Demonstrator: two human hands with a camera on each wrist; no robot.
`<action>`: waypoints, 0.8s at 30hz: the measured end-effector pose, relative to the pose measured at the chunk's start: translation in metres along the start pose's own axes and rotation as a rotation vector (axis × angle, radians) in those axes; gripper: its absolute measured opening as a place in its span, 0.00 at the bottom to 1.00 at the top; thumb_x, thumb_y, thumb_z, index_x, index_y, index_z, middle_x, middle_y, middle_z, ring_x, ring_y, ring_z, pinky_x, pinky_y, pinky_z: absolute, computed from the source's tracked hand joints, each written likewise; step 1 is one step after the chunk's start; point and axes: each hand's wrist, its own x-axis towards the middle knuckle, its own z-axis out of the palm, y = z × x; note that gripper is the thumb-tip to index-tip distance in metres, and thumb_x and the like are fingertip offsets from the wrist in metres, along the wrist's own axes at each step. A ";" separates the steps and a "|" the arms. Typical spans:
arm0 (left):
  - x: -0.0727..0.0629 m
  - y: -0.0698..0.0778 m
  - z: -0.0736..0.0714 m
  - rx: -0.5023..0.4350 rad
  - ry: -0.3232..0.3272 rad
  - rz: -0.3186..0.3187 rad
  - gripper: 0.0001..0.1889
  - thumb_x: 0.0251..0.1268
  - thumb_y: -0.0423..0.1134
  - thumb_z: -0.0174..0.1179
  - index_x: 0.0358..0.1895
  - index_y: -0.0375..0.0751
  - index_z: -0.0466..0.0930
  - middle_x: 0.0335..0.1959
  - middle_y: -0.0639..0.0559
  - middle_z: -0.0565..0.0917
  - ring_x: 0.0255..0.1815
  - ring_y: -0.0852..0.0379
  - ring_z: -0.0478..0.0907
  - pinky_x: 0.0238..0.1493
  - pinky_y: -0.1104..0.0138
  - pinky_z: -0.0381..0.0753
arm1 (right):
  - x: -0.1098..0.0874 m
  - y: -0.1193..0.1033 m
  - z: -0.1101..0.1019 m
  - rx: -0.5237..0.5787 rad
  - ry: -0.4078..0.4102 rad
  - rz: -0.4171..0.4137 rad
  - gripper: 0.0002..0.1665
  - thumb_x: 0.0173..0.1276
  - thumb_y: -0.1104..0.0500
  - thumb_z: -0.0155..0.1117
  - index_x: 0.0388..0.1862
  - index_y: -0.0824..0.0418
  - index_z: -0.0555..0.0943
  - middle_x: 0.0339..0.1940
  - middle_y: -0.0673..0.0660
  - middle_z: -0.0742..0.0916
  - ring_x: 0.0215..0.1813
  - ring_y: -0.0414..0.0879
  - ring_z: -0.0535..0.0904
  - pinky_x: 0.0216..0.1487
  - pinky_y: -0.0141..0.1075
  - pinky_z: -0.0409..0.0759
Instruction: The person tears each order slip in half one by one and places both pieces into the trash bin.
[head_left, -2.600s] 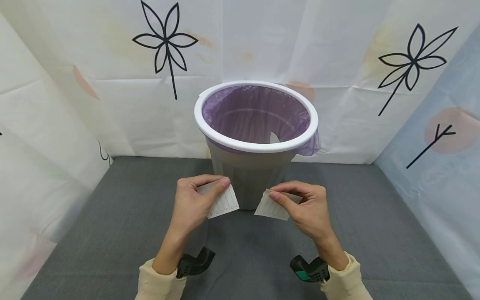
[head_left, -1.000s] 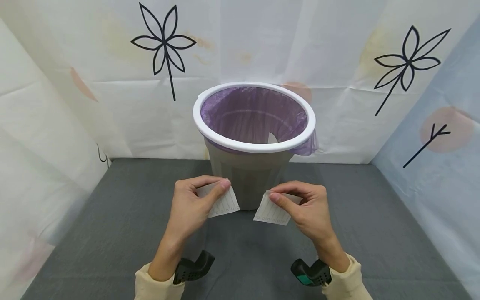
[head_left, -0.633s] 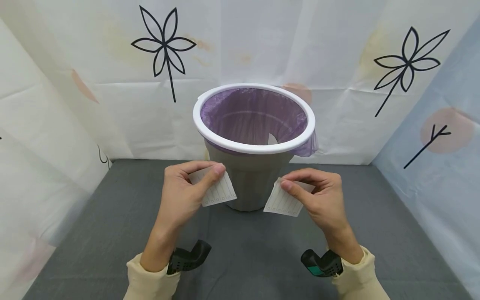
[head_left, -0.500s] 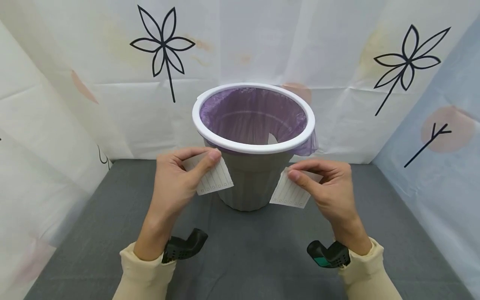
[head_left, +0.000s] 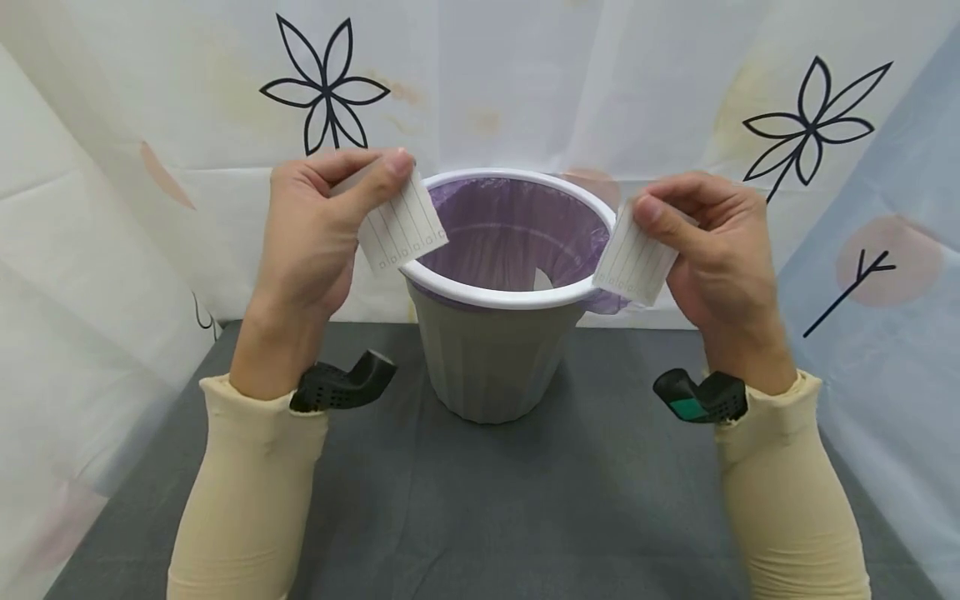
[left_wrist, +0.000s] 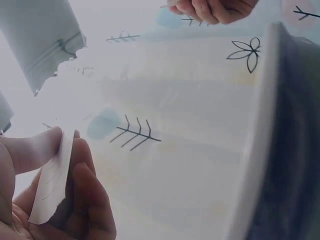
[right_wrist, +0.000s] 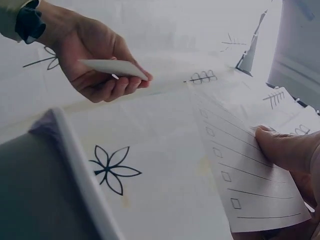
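My left hand [head_left: 315, 225] pinches a piece of lined paper [head_left: 405, 221] between thumb and fingers, at the left side of the bin's rim. A second lined piece of paper [head_left: 637, 258], printed with a row of small checkbox squares, hangs from the pinch of my right hand [head_left: 720, 250], overlapping the rim's right side. Between the two hands stands a grey trash bin [head_left: 491, 358] with a white rim and a purple liner bag [head_left: 517, 221]. Inside the bin a small white scrap [head_left: 542, 280] shows. One edge of the left paper [left_wrist: 55, 180] looks ragged in the left wrist view.
The bin stands on a dark grey cloth-covered table [head_left: 510, 500]. A pale curtain [head_left: 487, 92] with black flower drawings closes off the back, and a bluish one [head_left: 885, 317] the right side. Dark wrist cameras [head_left: 341, 383] sit at both cuffs.
Both hands have risen from in front of the bin to the height of its rim and moved farther apart, each carrying its piece of paper. The bin stays in place.
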 end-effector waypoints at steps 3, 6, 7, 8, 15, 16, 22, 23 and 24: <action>0.015 0.005 0.008 -0.097 0.007 -0.074 0.04 0.63 0.27 0.69 0.38 0.30 0.90 0.39 0.41 0.86 0.42 0.52 0.78 0.34 0.67 0.80 | 0.017 0.001 0.003 -0.048 0.010 0.033 0.08 0.61 0.77 0.71 0.38 0.82 0.83 0.32 0.64 0.88 0.39 0.50 0.77 0.36 0.36 0.78; 0.029 0.006 0.016 -0.152 0.014 -0.129 0.03 0.65 0.28 0.68 0.38 0.31 0.90 0.41 0.42 0.83 0.42 0.53 0.77 0.34 0.67 0.81 | 0.033 0.005 0.006 -0.058 0.006 0.087 0.06 0.62 0.76 0.70 0.38 0.80 0.85 0.33 0.62 0.87 0.41 0.51 0.78 0.38 0.36 0.79; 0.033 0.006 0.018 -0.165 0.014 -0.138 0.03 0.65 0.28 0.68 0.37 0.30 0.90 0.41 0.43 0.82 0.41 0.54 0.78 0.34 0.67 0.81 | 0.038 0.006 0.007 -0.052 0.008 0.105 0.06 0.62 0.75 0.71 0.37 0.79 0.85 0.33 0.62 0.87 0.41 0.51 0.78 0.38 0.36 0.79; 0.038 0.005 0.020 -0.175 0.016 -0.150 0.03 0.65 0.28 0.68 0.37 0.30 0.89 0.41 0.43 0.82 0.39 0.54 0.79 0.34 0.68 0.81 | 0.043 0.008 0.008 -0.042 0.015 0.125 0.05 0.62 0.75 0.71 0.37 0.78 0.86 0.33 0.62 0.87 0.41 0.51 0.78 0.38 0.36 0.79; 0.071 -0.007 0.031 -0.181 0.055 -0.257 0.04 0.66 0.31 0.68 0.40 0.33 0.89 0.43 0.47 0.82 0.34 0.53 0.82 0.31 0.68 0.80 | 0.083 0.027 0.010 -0.046 0.120 0.257 0.02 0.62 0.75 0.71 0.34 0.74 0.87 0.33 0.61 0.87 0.41 0.50 0.78 0.38 0.36 0.79; 0.075 -0.009 0.032 -0.181 0.066 -0.273 0.05 0.67 0.31 0.68 0.40 0.33 0.89 0.43 0.48 0.82 0.34 0.53 0.82 0.31 0.68 0.80 | 0.088 0.030 0.009 -0.054 0.134 0.268 0.02 0.62 0.75 0.71 0.34 0.73 0.87 0.33 0.61 0.87 0.41 0.50 0.79 0.39 0.36 0.79; 0.095 -0.022 0.037 -0.161 0.115 -0.306 0.04 0.67 0.31 0.67 0.40 0.34 0.88 0.41 0.50 0.82 0.38 0.55 0.81 0.34 0.67 0.80 | 0.108 0.049 0.003 -0.050 0.215 0.322 0.03 0.61 0.75 0.72 0.34 0.70 0.88 0.33 0.59 0.88 0.39 0.49 0.82 0.35 0.36 0.82; 0.097 -0.025 0.037 -0.155 0.117 -0.308 0.04 0.67 0.31 0.67 0.41 0.34 0.88 0.42 0.50 0.82 0.39 0.56 0.81 0.34 0.68 0.79 | 0.110 0.053 0.002 -0.049 0.226 0.327 0.03 0.61 0.75 0.72 0.33 0.70 0.88 0.33 0.59 0.88 0.39 0.49 0.82 0.35 0.36 0.82; 0.099 -0.028 0.037 -0.146 0.117 -0.308 0.05 0.68 0.32 0.66 0.41 0.34 0.88 0.42 0.50 0.82 0.39 0.56 0.80 0.35 0.68 0.79 | 0.111 0.056 0.001 -0.054 0.236 0.330 0.04 0.61 0.75 0.72 0.33 0.69 0.88 0.33 0.59 0.88 0.39 0.49 0.82 0.34 0.36 0.82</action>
